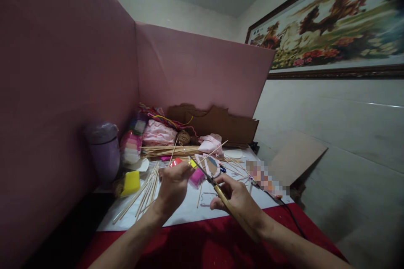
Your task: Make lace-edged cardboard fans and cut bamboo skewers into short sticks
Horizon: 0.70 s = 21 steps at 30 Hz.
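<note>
My left hand (173, 187) is closed on a thin wooden stick (214, 150), which slants up to the right. A second stick (173, 152) rises behind that hand; whether I hold it too cannot be made out. Curled round the yellowish handle (225, 201) of a scissors-like cutting tool is my right hand (238, 197). Its dark narrow metal blade (202, 167) points up and left, close to the held stick; whether they touch is unclear. Beyond my hands lie a pink packet (197, 177) and a pink-edged, mirror-like piece (211, 166).
Several loose sticks (148, 193) and a yellow packet (131, 183) lie left on the white sheet (186, 214). A stick bundle (170, 151), twine ball (183, 138) and cardboard (214, 122) are behind. A purple bin (104, 155) stands left; a black cable (293, 216) runs right.
</note>
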Available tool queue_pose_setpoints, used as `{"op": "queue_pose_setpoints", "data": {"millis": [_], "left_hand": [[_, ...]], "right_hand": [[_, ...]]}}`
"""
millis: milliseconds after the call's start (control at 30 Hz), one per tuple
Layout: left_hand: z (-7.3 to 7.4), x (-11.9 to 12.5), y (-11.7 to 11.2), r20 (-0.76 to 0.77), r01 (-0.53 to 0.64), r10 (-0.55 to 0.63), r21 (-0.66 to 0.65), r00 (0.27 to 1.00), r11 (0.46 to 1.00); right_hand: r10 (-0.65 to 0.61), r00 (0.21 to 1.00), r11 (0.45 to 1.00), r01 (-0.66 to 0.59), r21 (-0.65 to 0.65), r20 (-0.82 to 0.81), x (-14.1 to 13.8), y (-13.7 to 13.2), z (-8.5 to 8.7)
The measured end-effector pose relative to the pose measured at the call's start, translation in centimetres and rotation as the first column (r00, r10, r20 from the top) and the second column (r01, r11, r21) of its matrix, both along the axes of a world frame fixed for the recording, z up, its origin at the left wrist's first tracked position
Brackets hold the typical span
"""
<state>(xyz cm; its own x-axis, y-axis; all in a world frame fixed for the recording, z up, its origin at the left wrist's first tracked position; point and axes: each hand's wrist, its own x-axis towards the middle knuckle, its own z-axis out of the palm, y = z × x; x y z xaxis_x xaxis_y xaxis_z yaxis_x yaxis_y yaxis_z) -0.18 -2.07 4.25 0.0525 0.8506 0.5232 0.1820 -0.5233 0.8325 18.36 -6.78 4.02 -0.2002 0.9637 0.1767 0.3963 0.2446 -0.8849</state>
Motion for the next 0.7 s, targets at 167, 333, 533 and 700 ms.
{"op": "queue_pose_setpoints", "data": {"millis": [167,333,533,700], "left_hand": [[1.0,-0.4,0.2,0.324,0.366,-0.245,-0.395,0.914,0.843],[1.5,-0.8,0.4,0.513,0.636,-0.386,-0.524,0.767,0.567],[0.4,0.0,0.2,0.220,0.245,-0.186,-0.282,0.958,0.928],[0.1,0.0,-0.1,0.018,-0.010,0.010,0.003,1.000,1.000]], "right_hand": [[0.003,0.999,0.997,-0.007,0.081,0.048,0.1,-0.3,0.3],[0.039,0.996,0.990,-0.050,0.131,0.080,0.5,-0.3,0.8],[-0.038,0.996,0.994,0.030,0.102,0.086,0.5,0.1,0.4],[-0.053,0.995,0.996,0.047,0.077,0.085,0.0,-0.2,0.2]]}}
